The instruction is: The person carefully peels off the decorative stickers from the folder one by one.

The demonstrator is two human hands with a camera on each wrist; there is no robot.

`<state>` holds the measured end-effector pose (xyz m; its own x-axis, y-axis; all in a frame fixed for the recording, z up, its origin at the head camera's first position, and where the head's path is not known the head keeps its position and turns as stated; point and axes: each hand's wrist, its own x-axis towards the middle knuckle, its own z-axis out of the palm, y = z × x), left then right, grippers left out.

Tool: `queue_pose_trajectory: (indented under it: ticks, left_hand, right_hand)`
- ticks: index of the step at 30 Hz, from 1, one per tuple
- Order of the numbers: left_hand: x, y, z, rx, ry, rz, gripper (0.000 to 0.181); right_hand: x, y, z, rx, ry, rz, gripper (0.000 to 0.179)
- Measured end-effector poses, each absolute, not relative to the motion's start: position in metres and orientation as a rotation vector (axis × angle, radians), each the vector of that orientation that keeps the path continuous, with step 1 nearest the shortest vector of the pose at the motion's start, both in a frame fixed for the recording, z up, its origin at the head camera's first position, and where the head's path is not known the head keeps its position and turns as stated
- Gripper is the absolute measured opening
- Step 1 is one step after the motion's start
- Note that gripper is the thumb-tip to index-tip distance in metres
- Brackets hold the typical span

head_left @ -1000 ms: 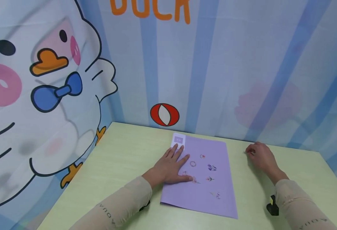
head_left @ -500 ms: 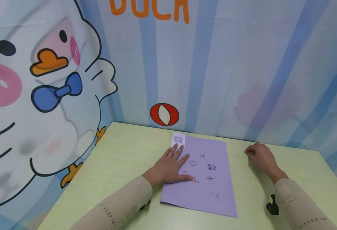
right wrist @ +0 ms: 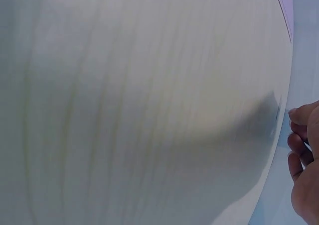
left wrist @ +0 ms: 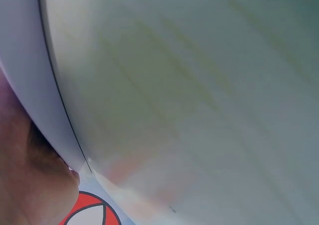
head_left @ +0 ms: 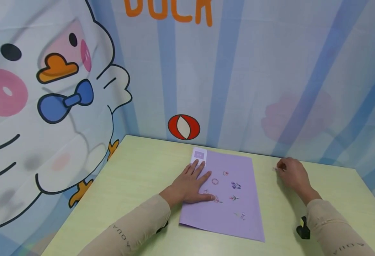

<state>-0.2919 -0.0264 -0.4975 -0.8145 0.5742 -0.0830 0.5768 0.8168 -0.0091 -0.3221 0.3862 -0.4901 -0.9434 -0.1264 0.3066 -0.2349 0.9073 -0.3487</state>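
Observation:
Flat on the table lies a purple paper sheet [head_left: 219,218] printed or stuck with several small flower motifs, a white label [head_left: 200,153] at its far left corner. My left hand [head_left: 190,186] rests on the sheet's left side, palm down with fingers spread, hiding part of it. To the right of the sheet, near the table's far edge, my right hand [head_left: 293,174] has its fingers curled. Thumb and fingertips pinch a small clear sticker-like piece [head_left: 274,169], which juts out to their left. In the right wrist view the curled fingers [right wrist: 301,143] show at the right edge.
The pale yellow table [head_left: 136,170] meets a light blue striped cloth backdrop [head_left: 194,71] with a large cartoon duck at the left. Beige sleeves cover both arms. A black wrist camera [head_left: 303,230] hangs beside the right cuff.
My right hand's fingertips have shifted slightly right, so more of the small clear piece shows at their left. My left hand and the purple sheet stay put.

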Motion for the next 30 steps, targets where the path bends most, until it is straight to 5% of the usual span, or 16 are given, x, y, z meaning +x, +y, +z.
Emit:
queue_pose_trajectory:
  ticks: [15, 30]
  left_hand:
    - [-0.294, -0.025, -0.497, 0.938, 2.916, -0.037, 0.099]
    - [-0.296, -0.026, -0.501, 0.924, 2.905, -0.04, 0.101]
  right_hand:
    - [-0.314, 0.343, -0.467, 0.409, -2.764, 0.761, 0.027]
    - [-0.32, 0.256, -0.475, 0.721, -2.767, 0.873, 0.022]
